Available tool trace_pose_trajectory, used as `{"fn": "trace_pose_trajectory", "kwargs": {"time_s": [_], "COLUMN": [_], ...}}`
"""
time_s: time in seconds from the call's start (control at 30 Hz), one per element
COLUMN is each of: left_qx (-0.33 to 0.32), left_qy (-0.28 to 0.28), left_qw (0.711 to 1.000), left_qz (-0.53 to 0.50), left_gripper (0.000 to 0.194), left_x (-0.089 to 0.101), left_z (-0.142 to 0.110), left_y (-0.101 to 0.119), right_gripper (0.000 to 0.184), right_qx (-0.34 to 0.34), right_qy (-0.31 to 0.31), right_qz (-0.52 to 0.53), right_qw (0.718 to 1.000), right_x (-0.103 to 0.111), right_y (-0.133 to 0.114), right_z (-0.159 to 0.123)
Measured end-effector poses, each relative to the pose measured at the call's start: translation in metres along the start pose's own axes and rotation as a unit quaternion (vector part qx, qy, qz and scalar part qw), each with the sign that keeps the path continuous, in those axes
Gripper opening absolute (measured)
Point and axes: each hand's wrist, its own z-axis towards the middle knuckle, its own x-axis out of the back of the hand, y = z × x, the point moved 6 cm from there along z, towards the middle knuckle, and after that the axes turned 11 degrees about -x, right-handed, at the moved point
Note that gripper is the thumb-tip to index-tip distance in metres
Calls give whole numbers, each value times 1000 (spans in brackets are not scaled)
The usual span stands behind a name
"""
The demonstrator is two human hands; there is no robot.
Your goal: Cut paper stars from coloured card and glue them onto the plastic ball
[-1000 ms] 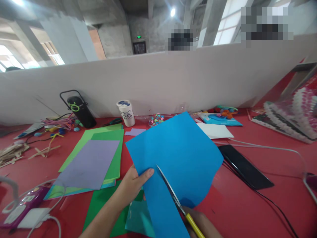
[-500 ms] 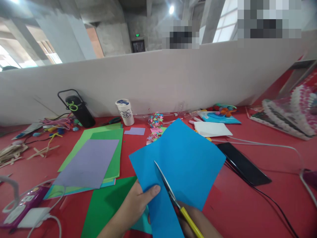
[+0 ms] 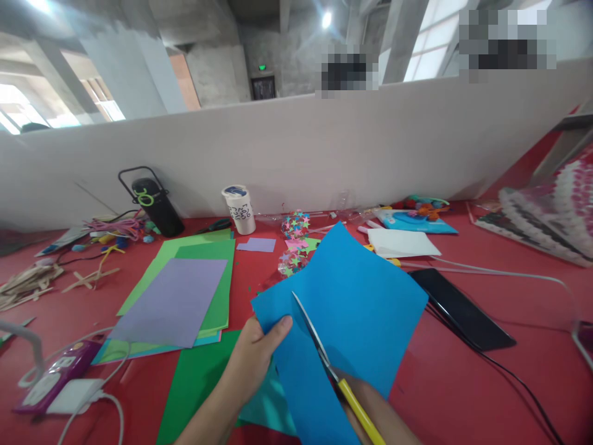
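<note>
Over the red table [image 3: 454,402], the left hand [image 3: 252,355] pinches the left edge of a blue sheet [image 3: 359,296], thumb on top. The right hand [image 3: 380,411], partly hidden, grips yellow-handled scissors [image 3: 353,402], a blade lying across the sheet and pointing away from the person. Beneath the left forearm lies a dark green sheet [image 3: 197,371]; farther left, a purple sheet [image 3: 173,300] rests on stacked paper. Beyond, a white cup [image 3: 241,213] and a black bottle [image 3: 162,210] stand near the white partition [image 3: 296,148].
</note>
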Motion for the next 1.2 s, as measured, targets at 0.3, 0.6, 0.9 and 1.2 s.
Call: {"fn": "trace_pose_trajectory", "kwargs": {"time_s": [0.3, 0.6, 0.9, 1.2], "left_qx": [48, 85, 32, -69], "left_qy": [30, 23, 63, 23], "left_qw": [994, 991, 998, 990], "left_qz": [-90, -105, -3, 122], "left_gripper": [34, 37, 28, 39], "left_x": [-3, -11, 18, -4], "left_z": [0, -7, 2, 7], "left_y": [-6, -9, -28, -9], "right_gripper": [34, 33, 35, 20], "right_qx": [39, 24, -15, -9], "right_qy": [11, 29, 96, 118], "right_qz": [22, 0, 35, 114], "right_qw": [999, 999, 995, 986], "right_x": [4, 8, 43, 46], "right_y": [4, -1, -5, -15], "right_z": [8, 19, 2, 8]}}
